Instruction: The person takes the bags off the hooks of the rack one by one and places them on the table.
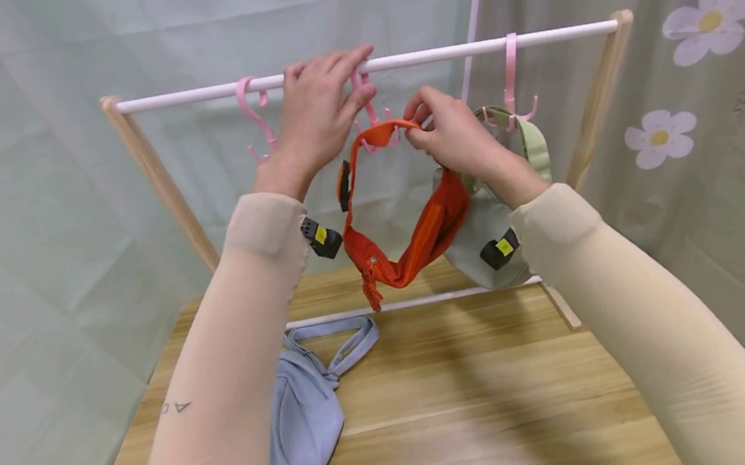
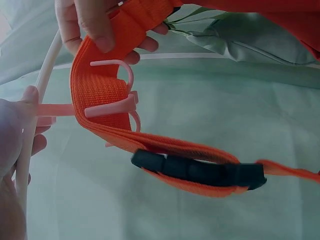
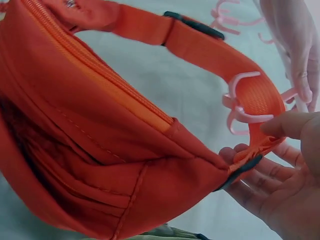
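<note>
An orange waist bag (image 1: 408,251) hangs by its webbing strap (image 2: 102,102) from the prongs of the middle pink hook (image 1: 369,108). My right hand (image 1: 446,126) pinches that strap between thumb and fingers, just right of the hook. The left hand (image 1: 325,105) grips the white rod (image 1: 436,55) at the top of this hook, with its thumb close to the hook's stem. A black buckle (image 2: 200,170) sits on the strap's left run. In the right wrist view, the bag's zipped body (image 3: 100,125) droops beside the right hand (image 3: 285,175).
Another pink hook (image 1: 254,116) hangs on the rod at left. At right, a third hook (image 1: 512,81) bears a grey-green bag (image 1: 493,250). A light blue bag (image 1: 306,414) lies on the wooden table (image 1: 447,422). Wooden posts (image 1: 155,172) support the rod; curtains stand behind.
</note>
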`<state>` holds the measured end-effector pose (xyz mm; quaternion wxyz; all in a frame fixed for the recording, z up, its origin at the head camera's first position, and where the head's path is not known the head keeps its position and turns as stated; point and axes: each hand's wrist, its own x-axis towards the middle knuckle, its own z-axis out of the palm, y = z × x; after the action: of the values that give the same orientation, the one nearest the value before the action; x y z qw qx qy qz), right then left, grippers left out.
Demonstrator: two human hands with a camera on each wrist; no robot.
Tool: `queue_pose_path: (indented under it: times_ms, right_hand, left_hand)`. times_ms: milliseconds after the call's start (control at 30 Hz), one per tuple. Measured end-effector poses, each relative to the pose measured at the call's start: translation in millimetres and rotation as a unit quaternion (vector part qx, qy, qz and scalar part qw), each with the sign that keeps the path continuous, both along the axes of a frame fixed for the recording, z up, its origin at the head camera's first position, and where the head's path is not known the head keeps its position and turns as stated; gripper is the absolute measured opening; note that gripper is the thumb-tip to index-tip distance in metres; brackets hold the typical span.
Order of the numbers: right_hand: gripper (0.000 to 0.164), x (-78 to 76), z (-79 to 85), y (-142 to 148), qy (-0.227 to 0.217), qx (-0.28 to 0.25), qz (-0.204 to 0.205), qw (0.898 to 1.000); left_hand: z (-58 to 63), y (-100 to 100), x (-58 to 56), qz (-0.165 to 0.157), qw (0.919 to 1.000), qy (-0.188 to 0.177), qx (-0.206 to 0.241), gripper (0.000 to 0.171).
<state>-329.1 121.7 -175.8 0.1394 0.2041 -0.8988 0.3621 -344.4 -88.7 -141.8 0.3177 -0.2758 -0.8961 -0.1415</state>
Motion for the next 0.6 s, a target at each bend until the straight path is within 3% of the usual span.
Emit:
queue_pose_path:
  times_ms: [267,600]
  right_hand:
    - [0.028,6.0,17.3,-1,0.019,0.018,0.007,1.000]
    - [0.031,13.3,29.7,-10,0.056,0.011,0.018,0.998]
  left_hand:
    - [1.6,4,-0.3,0.013,0.9998,-0.015,-0.006,0.058]
    - [2.9,3,0.7,0.010,0.9998,-0.009,-0.017,0.056]
